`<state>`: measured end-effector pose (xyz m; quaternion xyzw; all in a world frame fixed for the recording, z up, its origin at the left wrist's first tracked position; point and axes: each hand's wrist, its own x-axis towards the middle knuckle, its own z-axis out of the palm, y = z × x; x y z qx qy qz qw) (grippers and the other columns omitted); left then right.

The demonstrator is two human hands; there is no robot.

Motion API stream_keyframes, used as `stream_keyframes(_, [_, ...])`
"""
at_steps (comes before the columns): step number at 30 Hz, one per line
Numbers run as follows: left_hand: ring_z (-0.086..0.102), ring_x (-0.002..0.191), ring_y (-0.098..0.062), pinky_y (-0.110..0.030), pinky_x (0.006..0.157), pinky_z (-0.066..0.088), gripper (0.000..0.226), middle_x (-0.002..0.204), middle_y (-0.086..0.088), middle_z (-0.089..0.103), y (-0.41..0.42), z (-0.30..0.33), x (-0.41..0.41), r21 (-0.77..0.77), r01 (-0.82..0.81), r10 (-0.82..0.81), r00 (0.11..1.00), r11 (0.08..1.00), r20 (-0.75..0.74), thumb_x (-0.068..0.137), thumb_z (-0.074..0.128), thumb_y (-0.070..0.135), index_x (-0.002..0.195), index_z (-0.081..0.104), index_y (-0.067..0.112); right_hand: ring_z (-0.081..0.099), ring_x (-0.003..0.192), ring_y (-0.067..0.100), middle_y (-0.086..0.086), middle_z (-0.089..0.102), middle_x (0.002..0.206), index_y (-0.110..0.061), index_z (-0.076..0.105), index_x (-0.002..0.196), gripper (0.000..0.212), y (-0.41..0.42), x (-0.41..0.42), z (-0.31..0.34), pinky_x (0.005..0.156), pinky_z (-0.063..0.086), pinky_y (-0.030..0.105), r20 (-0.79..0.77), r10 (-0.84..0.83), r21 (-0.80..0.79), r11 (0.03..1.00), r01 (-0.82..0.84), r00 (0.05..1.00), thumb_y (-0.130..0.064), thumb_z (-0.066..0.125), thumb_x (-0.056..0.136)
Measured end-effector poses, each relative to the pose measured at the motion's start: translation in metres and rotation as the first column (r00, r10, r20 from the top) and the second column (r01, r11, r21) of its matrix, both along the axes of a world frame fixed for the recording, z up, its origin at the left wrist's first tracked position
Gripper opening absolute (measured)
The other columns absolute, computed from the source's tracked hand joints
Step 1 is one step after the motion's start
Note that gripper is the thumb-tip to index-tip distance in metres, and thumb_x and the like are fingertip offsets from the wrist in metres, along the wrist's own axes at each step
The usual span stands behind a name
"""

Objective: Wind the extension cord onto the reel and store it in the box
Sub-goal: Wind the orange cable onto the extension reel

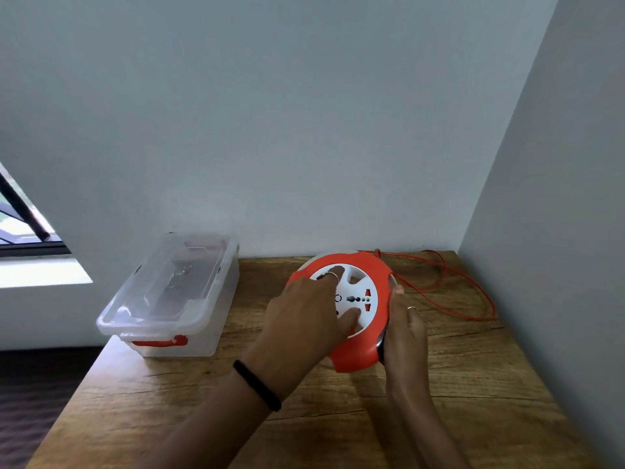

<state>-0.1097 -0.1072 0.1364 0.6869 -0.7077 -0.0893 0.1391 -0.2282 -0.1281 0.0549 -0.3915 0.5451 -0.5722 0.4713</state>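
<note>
A round orange reel (363, 346) with a white socket hub (358, 292) lies on the wooden table (338, 418). My left hand (304, 319) lies on the hub, one finger tucked into a hub recess and the thumb pressing the white face. My right hand (404, 333) grips the reel's right rim. A thin orange cord (473, 292) leaves the reel's far edge and lies in loose loops on the table toward the right wall. A clear plastic box (176, 299) with its lid on and an orange latch stands at the table's left edge.
Grey walls close the table in at the back and right (558, 231). A window (30, 231) is at the far left. Bare wood stretches in front of the reel toward me.
</note>
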Motion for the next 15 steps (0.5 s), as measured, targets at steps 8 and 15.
stream_keyframes(8, [0.033, 0.139, -0.021, -0.041, 0.109, 0.036, 0.062, 0.154, 0.005, 0.034, -0.005, -0.01, -0.006, 0.144, 0.078, -0.036, 0.963, 0.987, -0.268, 0.092, 0.052, 0.035, 0.146, 0.023, 0.044, 0.06, 0.065, 0.022, 0.009, 0.063, 0.069, -0.003, 0.059, 0.08, 0.059, 0.0, -0.004, 0.001, 0.065, 0.05, 0.036, 0.021, -0.004, -0.018, 1.0, 0.005, 1.0, -0.06, 0.043, 0.088])
stream_keyframes(15, [0.043, 0.133, -0.022, -0.034, 0.101, 0.043, 0.071, 0.149, 0.0, 0.041, -0.012, -0.013, -0.002, 0.163, 0.051, -0.039, 0.997, 0.985, -0.072, 0.089, 0.059, 0.035, 0.149, 0.022, 0.037, 0.047, 0.053, 0.017, 0.008, 0.047, 0.059, 0.001, 0.048, 0.073, 0.063, 0.005, -0.003, 0.005, 0.054, 0.04, 0.031, -0.045, 0.044, -0.079, 0.996, -0.048, 0.998, -0.061, 0.047, 0.087])
